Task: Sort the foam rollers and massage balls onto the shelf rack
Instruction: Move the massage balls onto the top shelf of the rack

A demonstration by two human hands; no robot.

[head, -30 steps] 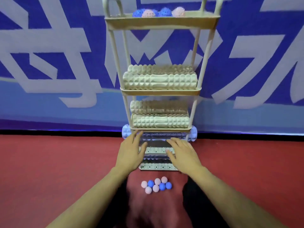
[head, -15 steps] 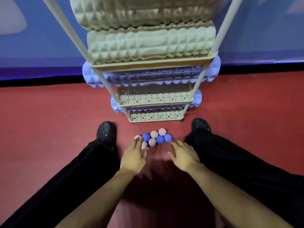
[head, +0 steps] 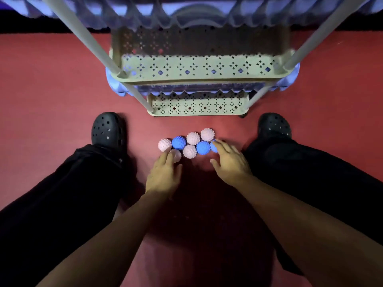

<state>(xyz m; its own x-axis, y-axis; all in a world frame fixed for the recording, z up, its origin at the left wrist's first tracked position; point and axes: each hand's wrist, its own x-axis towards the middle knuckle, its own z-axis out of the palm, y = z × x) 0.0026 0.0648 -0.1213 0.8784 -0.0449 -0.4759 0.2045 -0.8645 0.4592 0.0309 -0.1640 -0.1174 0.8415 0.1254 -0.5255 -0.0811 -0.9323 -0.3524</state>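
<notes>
— What did we see on the red floor (head: 62, 79) in front of the rack (head: 199, 71)?

— We saw a tight cluster of spiky massage balls (head: 192, 145) lying just before the rack's lowest shelf, between the two black clogs. We counted five pale pink ones and three blue ones, most of them touching a neighbour.

— And our hands?

— Our left hand (head: 163, 175) reached to the near left end of the cluster, fingers fairly straight and loose, its fingertips lying over a pink ball (head: 177, 155). We could not tell whether they pressed it or only hovered; nothing was gripped. Our right hand (head: 229, 160) was at the right end, fingers spread and relaxed, the fingertips touching or covering a blue ball (head: 213, 147) that was mostly hidden beneath them. It held nothing either.

— What of the rack itself?

— We looked down through its beige perforated shelves and slanted posts. A pale blue foam roller (head: 116, 88) lay under the second shelf from the bottom, its ends poking out on both sides. Another blue roller (head: 207, 9) crossed the top of the view, blurred.

— And the rest?

— Our left clog (head: 106, 131) and right clog (head: 273, 126) stood either side of the balls, with black trouser legs (head: 58, 193) running back toward us.
</notes>
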